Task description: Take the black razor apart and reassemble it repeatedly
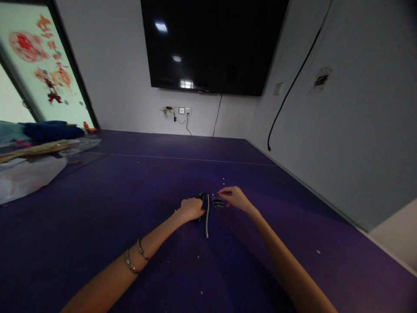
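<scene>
My left hand (191, 209) is closed, its knuckles turned up, beside a small dark object (201, 195) that shows partly past the fingers. What lies inside its grip is hidden. Just right of it, a thin pale grey stick or tube (207, 219) lies lengthwise on the purple surface. My right hand (235, 198) has its fingertips drawn together at the edge of a small clear case (217, 201) with dark pieces in it. Anything between those fingertips is too small to make out.
The purple surface (130, 187) carries scattered white specks. Clothes (52, 130) and a white plastic bag (32, 178) are heaped at the left. A large television (215, 48) hangs on the back wall above sockets (181, 111). A black cable (293, 82) dangles along the right wall.
</scene>
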Motion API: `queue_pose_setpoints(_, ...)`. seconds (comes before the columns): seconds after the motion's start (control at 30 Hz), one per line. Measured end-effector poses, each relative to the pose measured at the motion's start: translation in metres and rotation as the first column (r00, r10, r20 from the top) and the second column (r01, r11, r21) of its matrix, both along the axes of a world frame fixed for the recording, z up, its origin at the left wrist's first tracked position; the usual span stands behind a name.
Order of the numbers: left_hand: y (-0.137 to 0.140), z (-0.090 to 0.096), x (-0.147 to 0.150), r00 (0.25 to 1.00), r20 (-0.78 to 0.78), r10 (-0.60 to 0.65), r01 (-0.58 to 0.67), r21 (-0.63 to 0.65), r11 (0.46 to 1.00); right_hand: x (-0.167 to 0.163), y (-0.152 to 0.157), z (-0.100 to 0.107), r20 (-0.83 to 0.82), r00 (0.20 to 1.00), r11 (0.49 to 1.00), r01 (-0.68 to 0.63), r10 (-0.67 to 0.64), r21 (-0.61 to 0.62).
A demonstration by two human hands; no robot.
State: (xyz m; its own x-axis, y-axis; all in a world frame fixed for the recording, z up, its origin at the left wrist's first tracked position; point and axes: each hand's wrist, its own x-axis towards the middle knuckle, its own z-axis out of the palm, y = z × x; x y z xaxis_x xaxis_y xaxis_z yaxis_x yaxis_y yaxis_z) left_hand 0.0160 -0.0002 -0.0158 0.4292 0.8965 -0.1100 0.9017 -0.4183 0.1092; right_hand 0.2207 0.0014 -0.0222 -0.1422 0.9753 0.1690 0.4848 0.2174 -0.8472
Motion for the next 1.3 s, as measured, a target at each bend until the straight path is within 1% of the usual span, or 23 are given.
queue_pose_setpoints(0.1,0.0,0.005,0.0,1.0,-0.001,0.028,-0.028,0.004,1.0,-0.008,0.003,-0.004,-0.119,0.991,0.998,0.058,-0.062,-0.03)
queue_pose_setpoints(0.17,-0.001,0.011,0.001,0.999,0.008,0.045,-0.045,0.024,0.999,-0.014,0.004,-0.006,-0.194,0.973,0.991,0.116,-0.126,-0.063)
queue_pose_setpoints(0.23,-0.003,0.018,0.002,0.998,0.036,0.049,-0.051,0.066,0.997,-0.021,0.004,-0.007,-0.297,0.935,0.979,0.165,-0.195,-0.121)
queue_pose_setpoints(0.27,-0.005,0.022,0.003,0.997,0.057,0.045,-0.05,0.093,0.994,-0.025,0.004,-0.007,-0.365,0.906,0.973,0.165,-0.215,-0.163)
queue_pose_setpoints(0.3,-0.008,0.025,0.004,0.996,0.078,0.038,-0.048,0.124,0.991,-0.029,0.002,-0.006,-0.443,0.87,0.969,0.138,-0.218,-0.205)
queue_pose_setpoints(0.37,-0.014,0.03,0.007,0.993,0.112,0.024,-0.044,0.181,0.982,-0.035,-0.001,-0.005,-0.602,0.777,0.962,0.019,-0.184,-0.271)
queue_pose_setpoints(0.43,-0.021,0.033,0.01,0.992,0.128,0.013,-0.042,0.228,0.973,-0.039,-0.005,-0.003,-0.727,0.674,0.953,-0.114,-0.133,-0.281)
queue_pose_setpoints(0.5,-0.025,0.036,0.012,0.991,0.131,0.013,-0.047,0.256,0.966,-0.042,-0.009,-0.003,-0.8,0.59,0.944,-0.19,-0.109,-0.269)
queue_pose_setpoints(0.6,-0.027,0.037,0.012,0.99,0.138,0.008,-0.045,0.266,0.963,-0.042,-0.011,-0.003,-0.838,0.531,0.937,-0.216,-0.123,-0.275)
queue_pose_setpoints(0.73,-0.026,0.038,0.011,0.986,0.165,-0.041,-0.005,0.269,0.963,-0.044,-0.011,-0.001,-0.837,0.524,0.931,-0.204,-0.157,-0.303)
queue_pose_setpoints(0.83,-0.026,0.04,0.009,0.976,0.202,-0.078,0.023,0.263,0.965,-0.043,-0.011,0.005,-0.819,0.541,0.938,-0.149,-0.189,-0.314)
queue_pose_setpoints(0.93,-0.024,0.044,0.007,0.969,0.23,-0.087,0.027,0.255,0.967,-0.033,-0.011,0.014,-0.802,0.558,0.949,-0.079,-0.212,-0.306)
queue_pose_setpoints(1.03,-0.021,0.046,0.005,0.971,0.221,-0.093,0.039,0.237,0.971,-0.013,-0.012,0.021,-0.786,0.571,0.958,0.002,-0.238,-0.288)
queue_pose_setpoints(1.1,-0.019,0.044,0.004,0.976,0.192,-0.099,0.061,0.194,0.979,0.006,-0.013,0.024,-0.772,0.576,0.957,0.07,-0.269,-0.281)
queue_pose_setpoints(1.2,-0.018,0.037,0.005,0.988,0.122,-0.095,0.082,0.108,0.991,0.039,-0.017,0.023,-0.726,0.61,0.947,0.171,-0.319,-0.272)
queue_pose_setpoints(1.3,-0.02,0.027,0.009,0.995,0.062,-0.081,0.077,0.063,0.995,0.068,-0.023,0.02,-0.669,0.654,0.935,0.256,-0.354,-0.245)
